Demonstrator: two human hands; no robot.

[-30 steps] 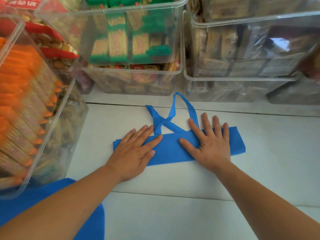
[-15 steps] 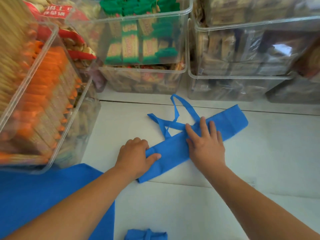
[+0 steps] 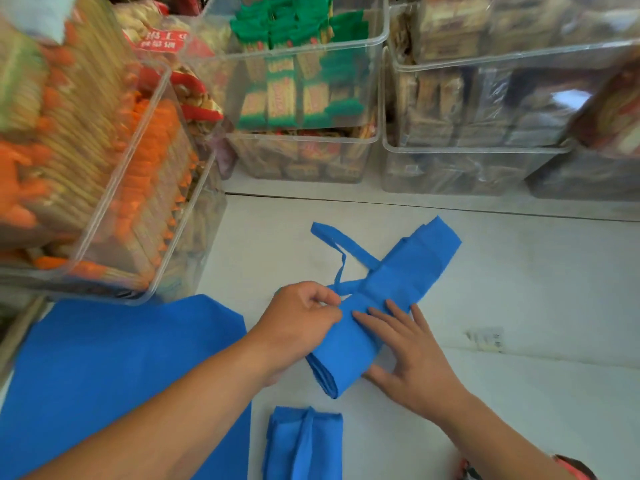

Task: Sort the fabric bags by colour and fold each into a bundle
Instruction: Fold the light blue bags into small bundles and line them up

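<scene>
A blue fabric bag [image 3: 408,271], folded into a long narrow strip, lies slanted on the white table, its handles [image 3: 341,249] trailing to the upper left. My left hand [image 3: 298,322] has its fingers curled round the strip's left edge near the handles. My right hand [image 3: 412,355] lies flat on the strip's lower half with straight fingers. A folded blue bundle [image 3: 304,441] sits near the front edge. A flat blue bag [image 3: 114,372] lies spread at the lower left under my left forearm.
Clear plastic bins of packaged snacks crowd the left [image 3: 104,168] and the back [image 3: 304,98], [image 3: 485,109]. A small paper label [image 3: 485,339] lies on the white table [image 3: 536,289] at the right.
The strip has swung from lying crosswise to slanting toward me. My left hand went from flat to gripping its edge. The view has tilted down, revealing the folded bundle.
</scene>
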